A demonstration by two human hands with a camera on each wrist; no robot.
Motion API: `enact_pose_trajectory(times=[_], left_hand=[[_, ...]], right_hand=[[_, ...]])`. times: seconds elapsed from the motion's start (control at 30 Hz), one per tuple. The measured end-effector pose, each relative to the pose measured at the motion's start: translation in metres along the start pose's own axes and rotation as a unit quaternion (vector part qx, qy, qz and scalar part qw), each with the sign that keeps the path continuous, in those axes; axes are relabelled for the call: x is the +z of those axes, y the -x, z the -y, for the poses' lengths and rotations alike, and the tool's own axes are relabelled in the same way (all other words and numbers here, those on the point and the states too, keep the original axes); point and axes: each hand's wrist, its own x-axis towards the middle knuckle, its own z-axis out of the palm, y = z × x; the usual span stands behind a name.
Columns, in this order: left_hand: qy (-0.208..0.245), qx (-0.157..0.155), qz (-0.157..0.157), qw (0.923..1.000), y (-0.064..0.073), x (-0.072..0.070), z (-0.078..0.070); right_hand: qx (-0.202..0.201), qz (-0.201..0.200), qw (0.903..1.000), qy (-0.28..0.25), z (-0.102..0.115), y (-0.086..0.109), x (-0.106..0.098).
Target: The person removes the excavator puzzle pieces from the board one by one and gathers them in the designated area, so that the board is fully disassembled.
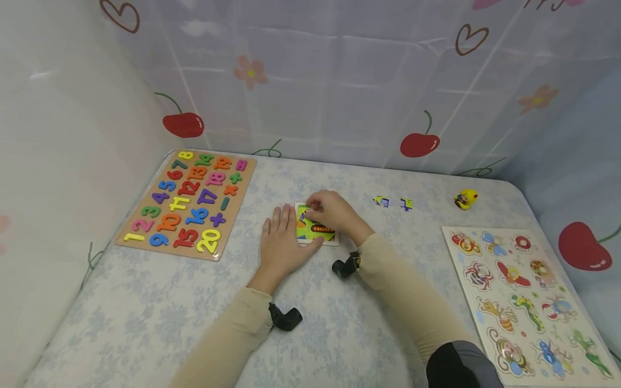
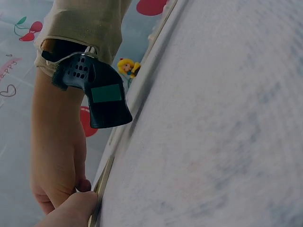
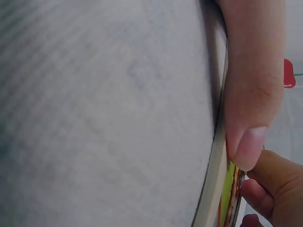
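At the middle of the tabletop point(image 1: 339, 334), which is covered in a pale flowered cloth, a person is working on a small jigsaw puzzle board point(image 1: 310, 229). The left hand point(image 1: 282, 242) is lying flat with straight fingers just beside the board's left edge, the thumb pressing against the near edge to steady it. The right hand point(image 1: 332, 211) is curling over the top of the board, its fingertips pinching or pressing what looks like a piece at the upper part; the exact grip is hidden by the fingers. Most of the visible picture on the board is looking filled in with green, yellow and orange, so the work seems well along. Two loose puzzle pieces point(image 1: 394, 202) are lying well apart from the board, to its right, so at least those seem left to fit. A number puzzle board point(image 1: 189, 202) is sitting at the left, an animal peg puzzle point(image 1: 524, 302) at the right, and a small yellow duck toy point(image 1: 466, 199) near the far edge, all untouched.
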Motion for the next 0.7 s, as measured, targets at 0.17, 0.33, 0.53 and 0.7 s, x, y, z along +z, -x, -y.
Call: enact_pose_trajectory(times=[0.17, 0.33, 0.53, 0.7], left_hand=[[-0.001, -0.001, 0.002, 1.0000, 0.000, 0.000, 0.000], [0.000, -0.001, 0.004, 1.0000, 0.000, -0.002, -0.001], [-0.007, -0.003, 0.000, 1.0000, 0.000, -0.001, -0.001], [-0.010, -0.004, -0.004, 0.9999, -0.001, 0.001, -0.001]], right_hand=[[0.010, -0.007, 0.9992, -0.037, 0.000, 0.000, 0.001], [0.010, -0.018, 0.9962, -0.085, -0.002, 0.003, 0.001], [0.005, -0.039, 0.9901, -0.134, -0.006, 0.006, 0.000], [0.030, -0.044, 0.9858, -0.159, -0.015, 0.013, -0.011]])
